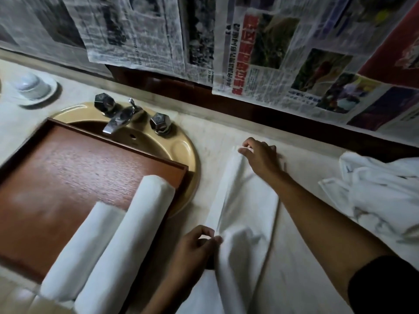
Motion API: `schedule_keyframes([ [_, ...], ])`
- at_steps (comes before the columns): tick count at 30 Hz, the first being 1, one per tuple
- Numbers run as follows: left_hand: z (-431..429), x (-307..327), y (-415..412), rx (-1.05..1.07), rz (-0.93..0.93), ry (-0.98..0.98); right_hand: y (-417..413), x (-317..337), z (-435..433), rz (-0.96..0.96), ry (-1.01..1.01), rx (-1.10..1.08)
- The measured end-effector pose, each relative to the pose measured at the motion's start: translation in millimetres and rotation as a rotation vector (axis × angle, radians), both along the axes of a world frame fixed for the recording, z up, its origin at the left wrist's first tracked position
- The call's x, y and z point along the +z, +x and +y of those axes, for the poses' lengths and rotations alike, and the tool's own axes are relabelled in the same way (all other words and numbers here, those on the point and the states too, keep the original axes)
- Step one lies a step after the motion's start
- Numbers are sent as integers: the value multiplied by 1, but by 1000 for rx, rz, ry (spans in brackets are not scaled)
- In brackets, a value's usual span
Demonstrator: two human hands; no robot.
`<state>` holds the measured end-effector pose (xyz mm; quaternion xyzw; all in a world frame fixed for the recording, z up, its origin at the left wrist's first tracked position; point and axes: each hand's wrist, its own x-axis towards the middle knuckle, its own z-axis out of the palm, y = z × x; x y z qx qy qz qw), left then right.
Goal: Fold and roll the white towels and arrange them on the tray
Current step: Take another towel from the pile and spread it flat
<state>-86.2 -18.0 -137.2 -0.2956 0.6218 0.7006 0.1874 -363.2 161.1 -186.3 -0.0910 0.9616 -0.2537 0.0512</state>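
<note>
On the counter point(217, 134) beside the sink point(188, 152), a flat towel point(247, 200) is laid out lengthwise, folded into a long strip and not yet rolled. Its far corner is pinched between the thumb and fingertips of the right hand point(260, 157). Its near left edge is pinched by the curled fingers of the left hand point(195, 245). The strip is judged to be mid-fold, with its left fold being straightened. Two rolled towels point(127, 241) are found side by side on the right part of the tray point(68, 168), touching each other, and their near ends appear to project over the tray's front edge. A heap of towels point(381, 193), crumpled and unfolded, is noted at the right end of the counter, well apart from the tray. Progress is judged partial: two rolls are placed, one towel is in hand, the heap is outstanding, and the left part of the tray is yet to be filled
</note>
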Motion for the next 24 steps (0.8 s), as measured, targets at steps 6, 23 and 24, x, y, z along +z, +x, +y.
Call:
schedule_keyframes([
  [6,-17,-25,9,-122,37,-503,11,5,-6,4,-147,10],
  [23,-14,-30,-3,-241,26,-761,14,1,40,-51,238,-287],
  [24,-13,-29,-10,-264,45,-807,15,2,51,-101,241,-286],
])
